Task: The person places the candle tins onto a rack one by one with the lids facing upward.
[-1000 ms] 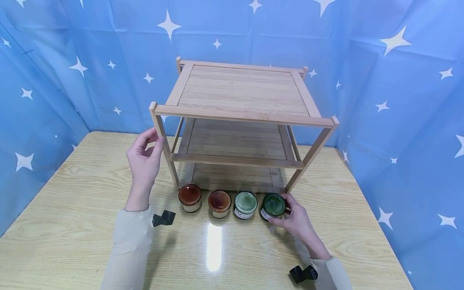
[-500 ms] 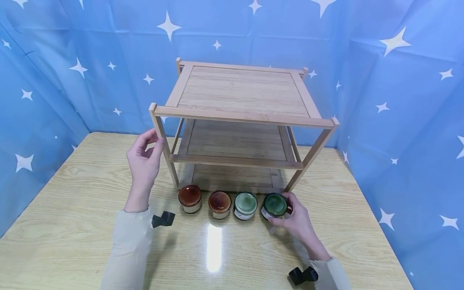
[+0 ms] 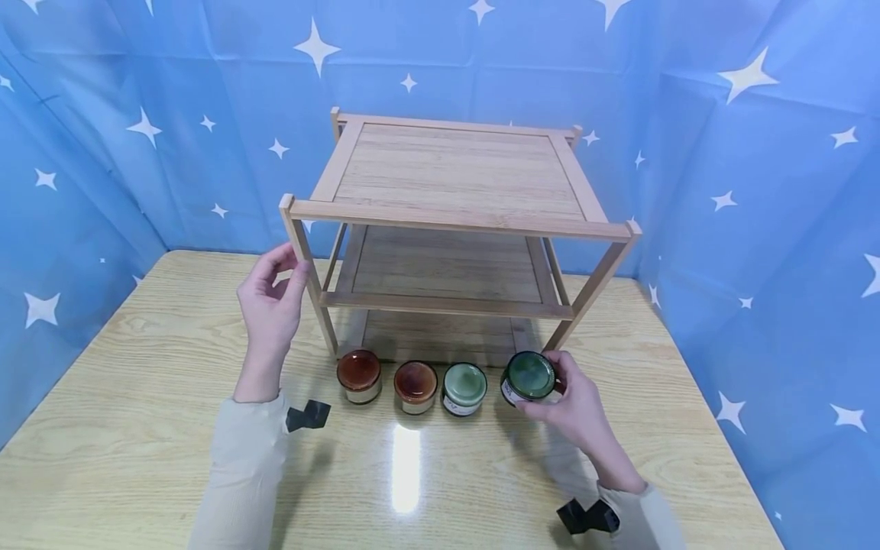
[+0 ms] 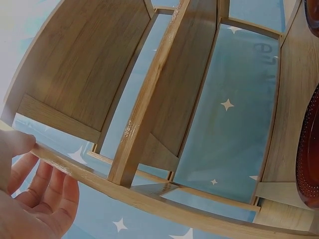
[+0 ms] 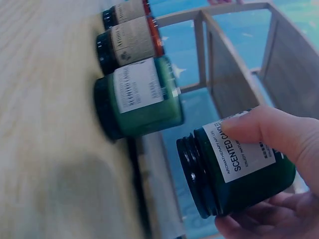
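My right hand (image 3: 574,401) grips a dark green scented candle (image 3: 532,375), thumb across its white label and fingers on the far side. The jar hangs a little above the table, in front of the right post of a wooden shelf rack (image 3: 454,218). A light green candle (image 3: 465,384) stands to its left, then a brown candle (image 3: 415,382) and a red-brown candle (image 3: 360,371), all in a row before the rack. With thumb and fingers, my left hand (image 3: 273,298) holds the rack's front left post (image 4: 89,172).
The rack has three levels, and its bottom shelf (image 3: 440,336) lies just behind the candle row. Pale wood tabletop (image 3: 172,428) spreads out to both sides and in front. A blue curtain with white stars (image 3: 227,99) hangs behind and at both sides.
My right hand has raised the dark green candle off the table and moved it slightly right and toward the rack. My left hand keeps its hold on the post.
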### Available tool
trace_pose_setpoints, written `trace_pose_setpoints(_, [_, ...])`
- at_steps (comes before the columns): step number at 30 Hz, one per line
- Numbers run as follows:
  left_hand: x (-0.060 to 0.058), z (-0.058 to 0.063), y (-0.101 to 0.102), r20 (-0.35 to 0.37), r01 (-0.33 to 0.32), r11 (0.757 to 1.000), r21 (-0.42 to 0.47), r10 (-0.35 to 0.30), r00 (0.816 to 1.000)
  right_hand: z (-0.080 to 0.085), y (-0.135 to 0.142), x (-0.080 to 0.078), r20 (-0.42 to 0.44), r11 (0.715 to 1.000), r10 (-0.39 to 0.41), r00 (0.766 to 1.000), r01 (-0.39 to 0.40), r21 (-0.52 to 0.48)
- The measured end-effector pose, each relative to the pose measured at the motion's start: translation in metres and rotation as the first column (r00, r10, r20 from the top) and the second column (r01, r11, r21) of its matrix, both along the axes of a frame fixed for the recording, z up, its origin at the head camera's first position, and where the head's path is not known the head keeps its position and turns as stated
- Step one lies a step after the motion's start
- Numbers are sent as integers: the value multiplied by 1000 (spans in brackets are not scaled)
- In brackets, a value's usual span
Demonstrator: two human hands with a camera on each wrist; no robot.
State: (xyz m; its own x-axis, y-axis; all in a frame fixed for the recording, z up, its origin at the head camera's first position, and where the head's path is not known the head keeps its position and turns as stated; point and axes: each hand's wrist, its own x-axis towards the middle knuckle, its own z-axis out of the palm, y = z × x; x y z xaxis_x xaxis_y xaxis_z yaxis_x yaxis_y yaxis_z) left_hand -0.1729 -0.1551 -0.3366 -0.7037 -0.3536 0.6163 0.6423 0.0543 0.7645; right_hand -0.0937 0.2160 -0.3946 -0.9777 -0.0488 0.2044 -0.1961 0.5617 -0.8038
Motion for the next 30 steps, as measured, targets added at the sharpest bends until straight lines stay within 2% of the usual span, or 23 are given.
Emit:
trace_pose_setpoints(9, [1,1,0,16,-17,1000,-22,18,1000,24,-3,4,-100,1000,27,995,-28,-4])
trace_pose_setpoints(21, [1,-1,2,26,-12,1000,15,12,1000,49,-12,6,-121,998,40,992,-45,-45])
trace_pose_setpoints(30, [1,-1,1,5,-26,999,-23,26,1000,63,-19,2,-186,994,71,980,-84,-64])
